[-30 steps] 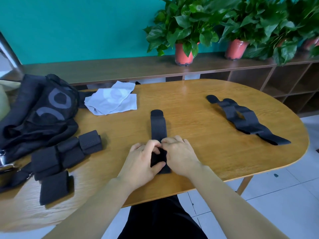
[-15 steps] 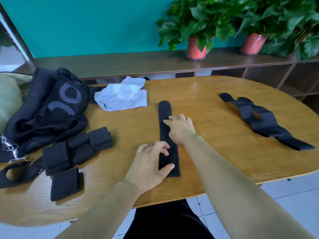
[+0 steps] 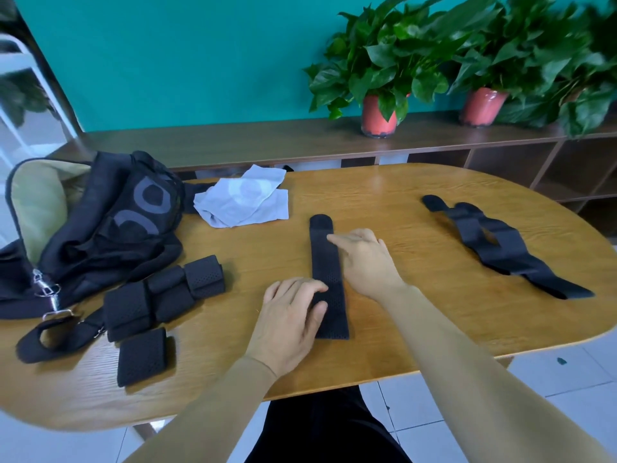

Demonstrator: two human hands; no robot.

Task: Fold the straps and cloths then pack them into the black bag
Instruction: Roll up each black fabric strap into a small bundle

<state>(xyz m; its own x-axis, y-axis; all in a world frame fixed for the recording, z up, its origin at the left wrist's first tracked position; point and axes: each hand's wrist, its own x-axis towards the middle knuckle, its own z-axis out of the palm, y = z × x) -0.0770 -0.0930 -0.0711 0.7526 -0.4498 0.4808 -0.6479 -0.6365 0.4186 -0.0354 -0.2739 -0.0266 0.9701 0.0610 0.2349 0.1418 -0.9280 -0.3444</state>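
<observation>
Near left on the table [image 3: 417,329], one folded strap [image 3: 143,355] lies alone. Just beyond it sits a cluster of folded straps [image 3: 163,292], touching one another. Near them lies a looped black band with metal clips, apparently the bag's carrying strap.

At centre, the left hand [image 3: 288,315] lies flat on the near half of the middle strap [image 3: 325,262]. Its fingers are straight and close together, pressing down and gripping nothing. This strap lies full length, near to far, and is unfolded.

The right hand [image 3: 364,262] is farther along, at the strap's right edge. Its fingers are extended and loosely together, the forefinger reaching across toward the far end. It holds nothing.

Well apart on the right, loose straps [image 3: 500,245] lie overlapped and unfolded. At far left centre, the pale cloths [image 3: 243,202] lie rumpled, one over the other. Beside them the bag [image 3: 110,228] is slumped at the far left; what it holds cannot be told.

Assessment: strap folding is partly done. The middle strap appears to be under smoothing before its fold. Outstanding are that strap, the loose straps and the cloths. Packing appears not yet begun, since every folded piece seen lies outside the bag.
</observation>
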